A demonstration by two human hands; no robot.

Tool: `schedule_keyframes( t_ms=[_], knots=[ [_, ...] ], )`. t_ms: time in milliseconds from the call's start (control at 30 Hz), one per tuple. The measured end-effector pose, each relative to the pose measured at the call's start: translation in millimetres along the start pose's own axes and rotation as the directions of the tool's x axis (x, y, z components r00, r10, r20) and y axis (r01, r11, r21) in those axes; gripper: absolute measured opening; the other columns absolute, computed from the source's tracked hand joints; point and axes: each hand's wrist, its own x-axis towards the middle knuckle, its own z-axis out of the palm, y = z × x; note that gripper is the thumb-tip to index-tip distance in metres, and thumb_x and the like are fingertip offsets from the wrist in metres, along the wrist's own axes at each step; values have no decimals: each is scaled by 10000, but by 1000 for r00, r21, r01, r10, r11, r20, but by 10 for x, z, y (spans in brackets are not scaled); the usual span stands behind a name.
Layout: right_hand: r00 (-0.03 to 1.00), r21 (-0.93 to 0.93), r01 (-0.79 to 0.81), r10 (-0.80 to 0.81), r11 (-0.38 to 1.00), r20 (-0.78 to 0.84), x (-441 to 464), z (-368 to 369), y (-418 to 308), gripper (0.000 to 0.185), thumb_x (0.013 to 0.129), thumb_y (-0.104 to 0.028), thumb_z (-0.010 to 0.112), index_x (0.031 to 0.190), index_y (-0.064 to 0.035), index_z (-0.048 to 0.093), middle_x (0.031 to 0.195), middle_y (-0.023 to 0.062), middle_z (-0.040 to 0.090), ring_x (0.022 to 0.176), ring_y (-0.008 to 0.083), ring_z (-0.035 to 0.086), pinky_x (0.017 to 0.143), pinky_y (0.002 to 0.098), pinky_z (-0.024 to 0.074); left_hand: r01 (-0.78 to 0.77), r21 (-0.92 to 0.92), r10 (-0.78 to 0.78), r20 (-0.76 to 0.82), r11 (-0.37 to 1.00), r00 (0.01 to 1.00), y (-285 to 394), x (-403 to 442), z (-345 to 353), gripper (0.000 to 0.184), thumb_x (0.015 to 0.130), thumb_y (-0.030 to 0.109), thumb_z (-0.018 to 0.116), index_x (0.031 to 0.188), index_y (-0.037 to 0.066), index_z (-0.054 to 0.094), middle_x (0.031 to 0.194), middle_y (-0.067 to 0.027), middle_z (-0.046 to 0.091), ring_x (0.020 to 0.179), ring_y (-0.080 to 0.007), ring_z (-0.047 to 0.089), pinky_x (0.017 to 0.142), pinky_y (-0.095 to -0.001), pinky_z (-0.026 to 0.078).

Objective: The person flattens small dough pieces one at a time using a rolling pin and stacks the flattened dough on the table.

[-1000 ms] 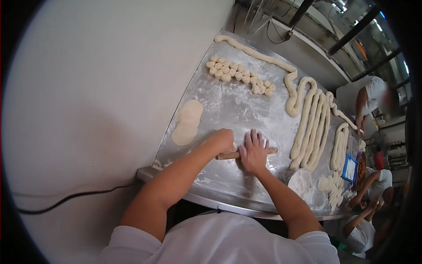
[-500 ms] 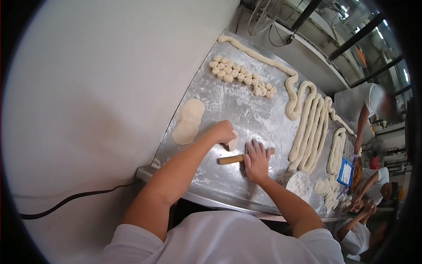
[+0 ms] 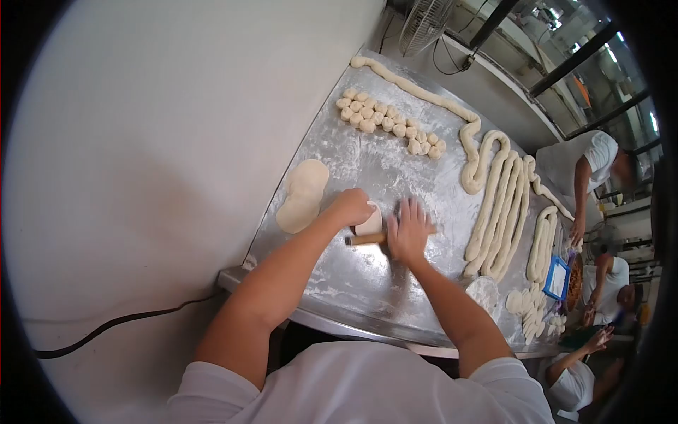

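My left hand (image 3: 351, 207) is closed, pinching the edge of a small dough round (image 3: 369, 221) on the floured metal table. Under my right hand (image 3: 407, 233) lies a wooden rolling pin (image 3: 364, 240). That hand is flat on it with fingers stretched out, slightly blurred. The pin's left end touches or nearly touches the near edge of the dough round; I cannot tell which. Left of my left hand, flattened dough circles (image 3: 308, 180) overlap in a small stack.
Dough balls (image 3: 388, 124) sit in a cluster at the back. Long dough ropes (image 3: 498, 212) lie folded on the right. A bowl of flour (image 3: 483, 293), a blue-framed tray (image 3: 556, 277) and cut dough pieces (image 3: 526, 307) are near the right side. Other people (image 3: 600, 159) work beyond.
My right hand and the rolling pin have moved away from me, up to the dough round. My left hand has shifted slightly left, and more of the round shows.
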Motion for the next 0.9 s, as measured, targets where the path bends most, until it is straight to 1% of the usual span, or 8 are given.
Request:
schedule_keyframes(
  t_ms=[100, 200, 300, 400, 600, 700, 800, 900],
  knots=[
    [994, -5, 104, -104, 995, 32, -841, -122, 177, 598, 1084, -418, 558, 1598, -114, 537, 1707, 218, 421, 1542, 494, 381, 1271, 720, 176, 242, -126, -181, 366, 962, 913, 63, -29, -195, 403, 915, 370, 811, 1030, -16, 827, 1034, -251, 803, 986, -419, 783, 883, -475, 620],
    [996, -27, 53, -51, 998, 74, -598, -76, 117, 605, 1084, -411, 546, 1612, -115, 532, 1729, 231, 379, 1555, 494, 367, 1275, 722, 174, 214, -38, -174, 457, 976, 872, -37, 16, -166, 393, 883, 331, 843, 1041, -28, 828, 1044, -253, 806, 992, -404, 791, 880, -469, 625],
    [987, -158, -41, 64, 987, 145, 278, -43, -241, 735, 1100, -479, 490, 1706, -81, 369, 1762, 270, 316, 1603, 491, 326, 1284, 680, 225, 94, 279, -172, 267, 956, 948, 181, -102, -310, 426, 916, 380, 820, 1041, -27, 827, 1045, -250, 805, 990, -407, 789, 885, -480, 619],
    [994, -98, -110, 111, 989, -2, 981, 98, -433, 780, 1083, -472, 522, 1680, 2, 357, 1739, 270, 358, 1595, 448, 355, 1305, 639, 232, 163, 201, -183, 89, 966, 979, 212, -106, -324, 382, 911, 357, 783, 1007, -9, 839, 1131, -275, 794, 1052, -406, 788, 928, -463, 624],
    [993, 65, -24, 31, 998, -110, 30, 120, -134, 644, 1069, -387, 592, 1562, 14, 491, 1625, 265, 487, 1511, 463, 430, 1276, 674, 233, 25, 10, -26, 130, 1000, 991, 10, -15, -260, 448, 951, 409, 749, 974, -31, 829, 1088, -271, 797, 1015, -406, 791, 902, -451, 629],
    [996, -5, 88, -88, 996, -14, -826, -16, 90, 569, 1093, -385, 549, 1578, -85, 539, 1658, 272, 442, 1522, 512, 392, 1271, 724, 178, 131, 6, -124, 371, 991, 920, -23, 3, -335, 427, 934, 392, 770, 897, -30, 829, 1021, -262, 803, 963, -404, 798, 868, -453, 636],
    [996, -38, 81, -79, 996, 44, -682, 0, 97, 623, 1094, -429, 534, 1616, -89, 510, 1693, 269, 406, 1538, 508, 375, 1279, 721, 171, 134, 128, -177, 426, 983, 887, -36, 6, -372, 380, 900, 351, 797, 817, -19, 824, 968, -256, 805, 918, -401, 802, 839, -454, 642],
    [994, -104, -40, 49, 994, 94, 310, -25, -334, 732, 1086, -481, 530, 1681, -72, 409, 1752, 267, 334, 1588, 487, 339, 1292, 682, 212, -47, 287, -50, 322, 957, 945, -18, -17, -346, 353, 887, 329, 803, 864, -22, 828, 1018, -249, 811, 965, -395, 800, 869, -454, 637]
  ],
)
